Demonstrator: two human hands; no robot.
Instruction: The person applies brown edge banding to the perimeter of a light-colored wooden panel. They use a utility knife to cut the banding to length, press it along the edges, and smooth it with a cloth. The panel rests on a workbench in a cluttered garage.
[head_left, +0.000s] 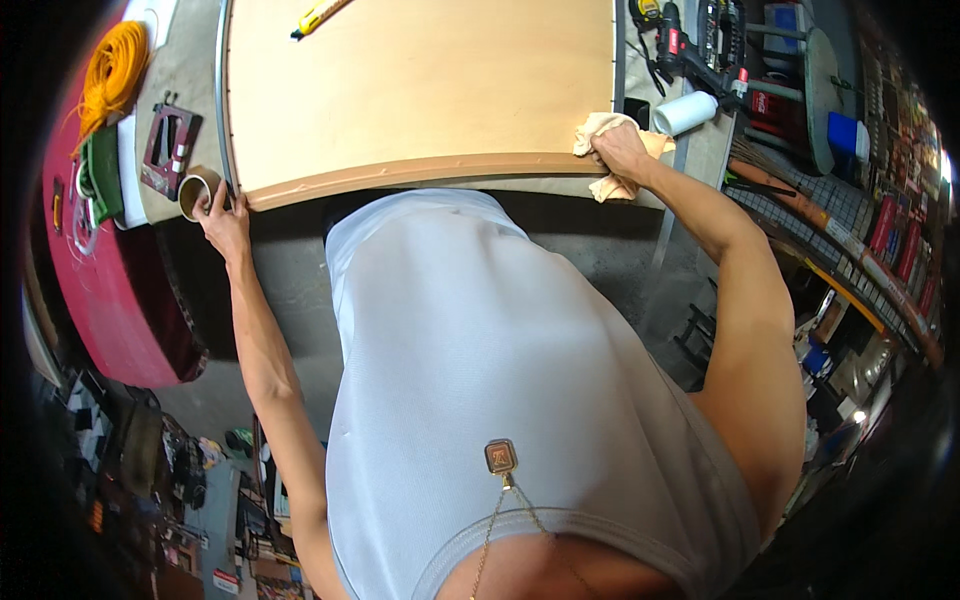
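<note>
A large pale wooden panel [420, 80] lies before me, with a strip of brown tape [420, 178] running along its near edge. At its near left corner, my left hand [227, 222] has its fingers closed on a roll of brown tape [188, 196], with one finger against the corner. My right hand [622, 152] is closed around a crumpled cream cloth [598, 124] and presses it on the panel's near right corner. A loose end of the cloth hangs below the edge.
A yellow marker [320, 17] lies on the panel. Left of it are a staple gun [170, 148] and coiled orange cord [112, 75] near a red surface [110, 310]. To the right sit a white bottle [685, 113], a power drill [680, 50] and a tape measure [646, 12].
</note>
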